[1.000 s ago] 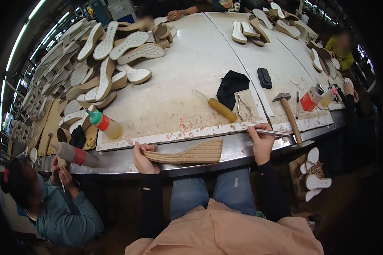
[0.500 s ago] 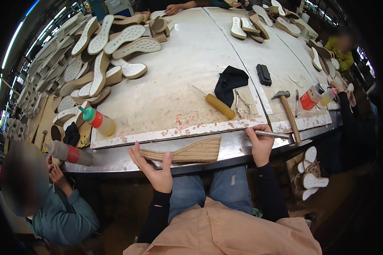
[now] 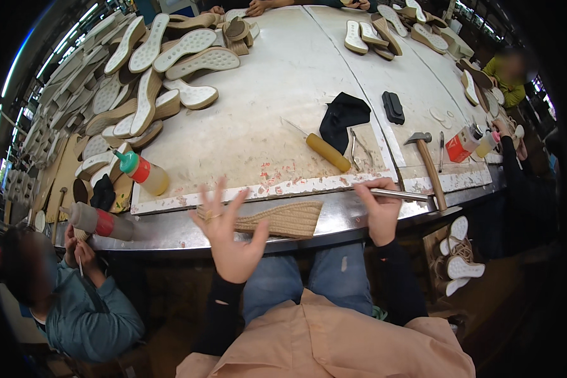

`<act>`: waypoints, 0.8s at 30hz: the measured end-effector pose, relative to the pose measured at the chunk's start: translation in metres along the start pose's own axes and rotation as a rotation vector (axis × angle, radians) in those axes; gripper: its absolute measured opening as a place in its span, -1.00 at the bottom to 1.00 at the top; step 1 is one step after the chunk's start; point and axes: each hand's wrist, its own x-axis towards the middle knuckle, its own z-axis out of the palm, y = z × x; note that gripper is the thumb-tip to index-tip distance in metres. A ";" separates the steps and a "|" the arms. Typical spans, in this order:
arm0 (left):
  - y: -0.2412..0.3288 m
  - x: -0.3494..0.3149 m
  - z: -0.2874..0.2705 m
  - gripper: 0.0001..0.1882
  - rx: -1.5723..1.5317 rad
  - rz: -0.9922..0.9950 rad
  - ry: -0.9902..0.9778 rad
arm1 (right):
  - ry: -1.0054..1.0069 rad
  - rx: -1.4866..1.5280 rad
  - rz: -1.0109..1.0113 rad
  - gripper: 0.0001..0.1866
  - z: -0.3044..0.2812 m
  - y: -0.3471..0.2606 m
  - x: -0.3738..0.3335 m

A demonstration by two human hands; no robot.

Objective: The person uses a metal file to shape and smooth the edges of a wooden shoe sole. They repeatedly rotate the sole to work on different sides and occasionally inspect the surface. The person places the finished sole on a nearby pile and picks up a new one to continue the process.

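A wedge shoe sole [image 3: 290,218] with a woven, straw-coloured side rests along the metal front edge of the table. My left hand [image 3: 236,242] is open over its thin end, fingers and thumb spread. Part of the sole is hidden behind these fingers, and I cannot tell whether they touch it. To the right of the sole's thick end, my right hand [image 3: 383,217] grips a slim silver metal tool [image 3: 409,195] between thumb and fingers. The tool points right, toward the hammer; its working end is unclear.
Beyond my hands lie a yellow-handled awl [image 3: 327,153], pliers [image 3: 354,148], black cloth [image 3: 343,120] and a hammer [image 3: 429,170]. Glue bottles [image 3: 150,178] stand left and right. Many soles [image 3: 146,104] pile up at left. A co-worker [image 3: 91,309] sits close on my left.
My left hand has lifted and spread its fingers over the sole, blurred by motion. The sole has turned slightly. My right hand has shifted a little left with the metal tool.
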 end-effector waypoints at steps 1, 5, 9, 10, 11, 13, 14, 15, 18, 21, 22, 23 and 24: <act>0.005 0.006 0.001 -0.52 0.112 0.080 -0.090 | -0.065 0.028 0.026 -0.82 0.010 -0.002 -0.003; 0.018 0.024 0.014 -0.70 0.073 -0.010 -0.297 | -0.268 0.083 0.001 -0.80 0.054 0.000 -0.021; 0.018 0.027 0.017 -0.79 0.045 0.012 -0.285 | -0.284 0.204 -0.009 -0.73 0.071 0.004 -0.032; 0.018 0.026 0.017 -0.79 0.044 0.008 -0.281 | -0.274 0.198 -0.002 -0.73 0.071 0.006 -0.032; 0.018 0.026 0.018 -0.80 0.044 0.007 -0.275 | -0.281 0.173 -0.015 -0.73 0.071 0.007 -0.032; 0.018 0.026 0.019 -0.80 0.048 0.004 -0.270 | -0.295 0.131 -0.048 -0.74 0.070 0.009 -0.032; 0.018 0.027 0.019 -0.81 0.051 0.004 -0.272 | -0.297 0.133 -0.066 -0.74 0.070 0.010 -0.031; 0.019 0.027 0.020 -0.81 0.055 0.004 -0.277 | -0.300 0.135 -0.084 -0.74 0.071 0.011 -0.031; 0.020 0.027 0.020 -0.81 0.058 -0.004 -0.275 | -0.235 0.208 -0.047 -0.73 0.073 0.013 -0.033; 0.022 0.028 0.022 -0.83 0.066 -0.015 -0.254 | -0.204 0.274 -0.001 -0.72 0.072 0.013 -0.034; 0.023 0.028 0.023 -0.84 0.074 -0.020 -0.235 | -0.200 0.297 0.009 -0.72 0.072 0.013 -0.033; 0.024 0.028 0.025 -0.85 0.083 -0.025 -0.216 | -0.210 0.285 -0.005 -0.72 0.071 0.013 -0.033; 0.025 0.028 0.026 -0.85 0.086 -0.033 -0.201 | -0.215 0.280 -0.019 -0.72 0.070 0.013 -0.033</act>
